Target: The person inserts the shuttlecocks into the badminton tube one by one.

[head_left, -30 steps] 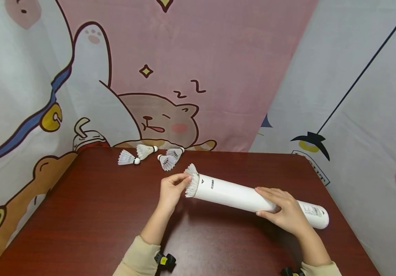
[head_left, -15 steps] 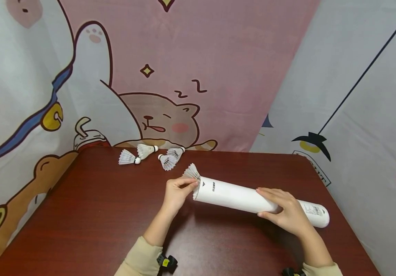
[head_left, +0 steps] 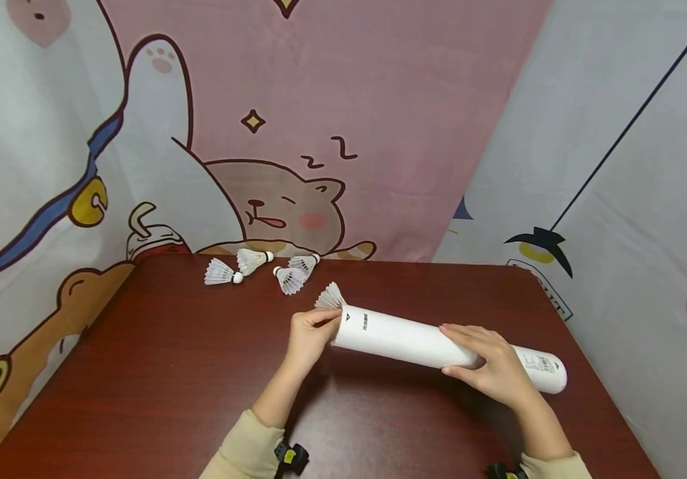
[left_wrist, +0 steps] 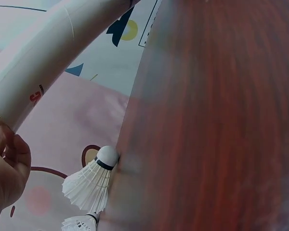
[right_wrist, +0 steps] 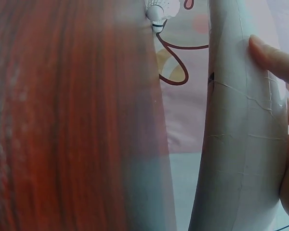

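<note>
My right hand [head_left: 490, 362] grips the long white shuttlecock tube [head_left: 403, 336] around its middle, thumb on the near side. In the right wrist view the tube [right_wrist: 241, 144] stands with a fingertip against its wall. My left hand [head_left: 309, 339] is at the tube's left mouth, thumb and forefinger close together, their tips hidden at the rim. The shuttlecock they were pinching is now hidden in the mouth. Behind the mouth, the feathers of another shuttlecock [head_left: 330, 295] show. The left wrist view shows bent fingers of the left hand [left_wrist: 9, 168] against the tube's end.
Several white shuttlecocks lie along the back edge of the brown table [head_left: 140, 372]: one pair at the left, with a shuttlecock [head_left: 221, 272] nearest the corner, and another pair with a shuttlecock [head_left: 289, 280] closer to the tube. A cartoon-printed cloth [head_left: 379, 133] hangs behind.
The left hand has moved slightly right, to the tube's mouth. The feathers that stuck out of the mouth have gone inside it. The right hand and the tube have stayed nearly still.
</note>
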A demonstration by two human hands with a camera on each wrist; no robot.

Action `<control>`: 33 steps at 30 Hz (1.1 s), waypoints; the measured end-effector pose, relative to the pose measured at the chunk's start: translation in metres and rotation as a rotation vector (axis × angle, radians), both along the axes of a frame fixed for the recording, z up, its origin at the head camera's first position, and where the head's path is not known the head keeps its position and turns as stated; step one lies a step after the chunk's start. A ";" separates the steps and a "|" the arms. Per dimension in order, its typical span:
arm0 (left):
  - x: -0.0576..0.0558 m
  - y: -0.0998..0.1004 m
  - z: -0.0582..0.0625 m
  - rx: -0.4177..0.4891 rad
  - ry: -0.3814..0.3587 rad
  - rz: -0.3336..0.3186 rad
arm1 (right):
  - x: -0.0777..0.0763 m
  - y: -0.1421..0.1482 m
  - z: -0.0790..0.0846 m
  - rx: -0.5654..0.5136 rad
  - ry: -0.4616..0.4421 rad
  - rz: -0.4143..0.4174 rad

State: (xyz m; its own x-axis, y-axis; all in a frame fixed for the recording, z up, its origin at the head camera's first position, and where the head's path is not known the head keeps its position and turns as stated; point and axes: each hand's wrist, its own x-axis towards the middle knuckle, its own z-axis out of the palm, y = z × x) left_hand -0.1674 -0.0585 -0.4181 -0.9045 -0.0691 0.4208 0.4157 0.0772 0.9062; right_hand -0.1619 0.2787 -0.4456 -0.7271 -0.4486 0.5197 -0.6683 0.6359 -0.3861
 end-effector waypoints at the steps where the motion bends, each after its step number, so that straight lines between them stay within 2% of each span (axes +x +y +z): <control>1: 0.000 0.000 0.000 0.003 0.014 0.008 | 0.000 0.000 0.000 0.001 0.000 -0.003; 6: -0.004 -0.004 -0.002 0.027 0.094 0.020 | -0.001 0.001 0.000 0.006 0.013 -0.012; 9: -0.009 -0.009 -0.004 0.054 0.106 0.021 | -0.002 0.002 0.000 0.007 0.020 -0.018; 14: -0.015 -0.020 -0.008 0.078 0.067 0.041 | -0.001 0.003 -0.001 0.006 0.021 -0.022; 19: -0.022 -0.031 -0.014 0.048 0.049 0.076 | -0.001 0.004 -0.001 -0.004 0.032 -0.019; 27: -0.038 -0.047 -0.034 0.041 -0.019 0.078 | -0.001 0.005 -0.001 0.001 0.020 -0.024; 33: -0.046 -0.053 -0.049 0.033 -0.073 0.048 | -0.001 0.007 -0.001 0.000 0.035 -0.021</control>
State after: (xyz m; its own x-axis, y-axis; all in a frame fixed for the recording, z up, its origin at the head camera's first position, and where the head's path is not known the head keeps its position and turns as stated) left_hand -0.2130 -0.1118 -0.4671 -0.9279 -0.1262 0.3507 0.3450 0.0654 0.9363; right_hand -0.1630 0.2853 -0.4467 -0.7176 -0.4332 0.5453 -0.6678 0.6501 -0.3625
